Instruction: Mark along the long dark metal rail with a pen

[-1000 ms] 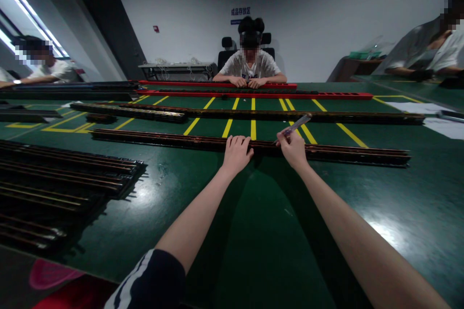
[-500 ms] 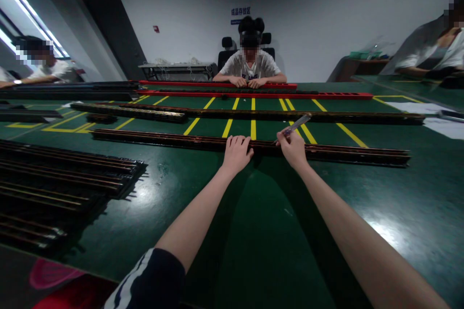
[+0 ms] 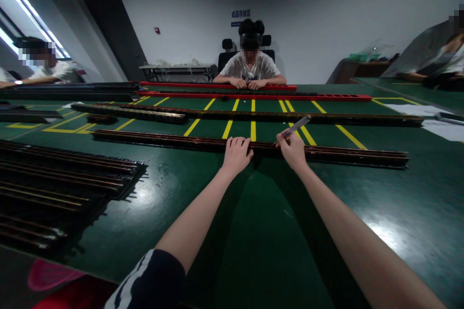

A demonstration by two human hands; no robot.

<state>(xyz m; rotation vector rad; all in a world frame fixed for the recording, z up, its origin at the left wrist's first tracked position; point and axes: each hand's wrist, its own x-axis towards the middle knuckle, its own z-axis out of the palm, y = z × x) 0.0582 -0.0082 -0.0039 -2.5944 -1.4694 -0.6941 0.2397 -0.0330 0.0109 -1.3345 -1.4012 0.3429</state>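
Note:
A long dark rail [image 3: 355, 157] with copper-coloured strips along it lies across the green table in front of me. My left hand [image 3: 237, 155] grips it near the middle, fingers over the far edge and thumb on the near side. Just to the right, my right hand [image 3: 293, 151] pinches a clear-barrelled pen [image 3: 300, 123]. The pen is tilted, its upper end pointing up and right. Its tip is down at the rail, but I cannot tell whether it touches.
Behind lies another long dark rail [image 3: 348, 118]. Several stacked rails [image 3: 65, 169] are at the left. Farther back, a person [image 3: 250, 65] sits by red rails [image 3: 344, 98]. Papers [image 3: 444, 128] lie at right. Yellow lines mark the green table [image 3: 253, 251].
Both hands stay almost in place on the rail, with the pen still held at about the same slant. The view has shifted very slightly.

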